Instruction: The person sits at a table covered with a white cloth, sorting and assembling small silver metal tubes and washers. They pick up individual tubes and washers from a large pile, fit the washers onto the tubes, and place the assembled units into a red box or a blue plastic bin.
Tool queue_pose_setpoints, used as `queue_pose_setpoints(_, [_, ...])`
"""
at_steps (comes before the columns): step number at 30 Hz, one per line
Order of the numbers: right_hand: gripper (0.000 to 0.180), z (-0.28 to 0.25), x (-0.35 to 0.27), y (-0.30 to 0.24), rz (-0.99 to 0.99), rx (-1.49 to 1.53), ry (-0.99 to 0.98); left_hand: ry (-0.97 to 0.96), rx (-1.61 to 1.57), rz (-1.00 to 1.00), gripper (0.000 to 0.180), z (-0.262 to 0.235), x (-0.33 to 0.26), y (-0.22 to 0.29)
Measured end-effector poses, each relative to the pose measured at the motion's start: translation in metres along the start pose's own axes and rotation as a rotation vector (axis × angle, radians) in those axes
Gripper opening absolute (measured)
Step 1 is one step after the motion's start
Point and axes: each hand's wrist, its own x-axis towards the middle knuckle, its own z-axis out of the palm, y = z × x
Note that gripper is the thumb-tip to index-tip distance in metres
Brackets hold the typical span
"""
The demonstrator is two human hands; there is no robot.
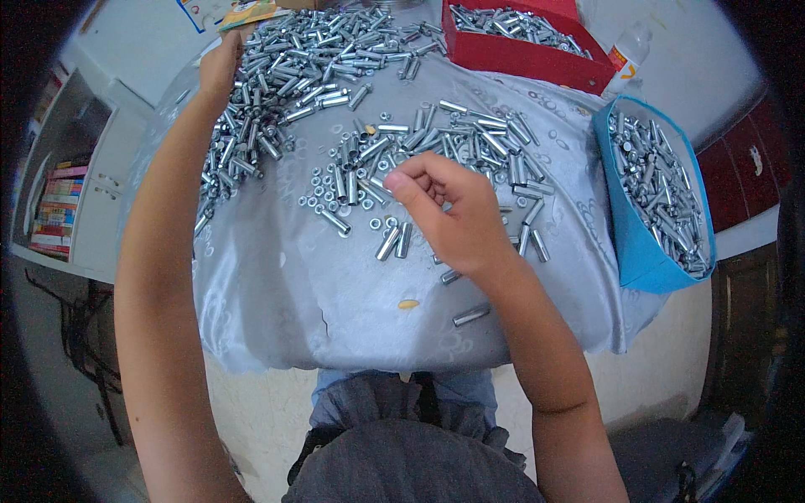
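Note:
My left hand (220,67) reaches to the far left of the table, beside a large heap of metal sleeve anchors (310,50). Its fingertips are close to a colourful flat packet (251,13); whether they touch it is unclear, and its fingers are mostly hidden. Over the middle of the table, my right hand (453,205) has its fingers curled in and the thumb drawn near them. Anything inside that grasp is too small or hidden to name. Under and around it lie loose metal sleeves (403,240) and small hex nuts (375,224).
A red box (524,63) of metal parts stands at the back right, with a plastic bottle (627,54) beside it. At the right edge sits a blue box (625,210) full of anchors. A silvery cloth (277,310) covers the table. Bookshelves (63,201) stand left.

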Motion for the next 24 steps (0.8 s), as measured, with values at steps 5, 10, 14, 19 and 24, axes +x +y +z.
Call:
queue_pose_setpoints(5, [0.014, 0.001, 0.004, 0.004, 0.06, 0.11, 0.05, -0.184, -0.17, -0.073, 0.032, 0.001, -0.049, 0.019])
queue_pose_setpoints(10, [0.015, -0.009, 0.01, 0.007, 0.123, 0.214, 0.158, -0.527, 0.178, 0.032, 0.032, 0.051, -0.145, 0.067])
queue_pose_setpoints(14, [0.016, -0.014, 0.017, 0.019, 0.098, 0.244, 0.218, -0.657, -0.102, -0.007, 0.037, 0.078, -0.183, 0.068])
queue_pose_setpoints(19, [0.017, -0.028, 0.022, 0.036, 0.014, 0.148, 0.31, -0.594, -0.242, 0.11, 0.058, 0.082, -0.225, 0.066])
queue_pose_setpoints(24, [0.018, -0.027, 0.021, 0.034, 0.043, -0.131, 0.287, -0.291, -0.332, 0.444, 0.039, 0.063, -0.229, 0.04])
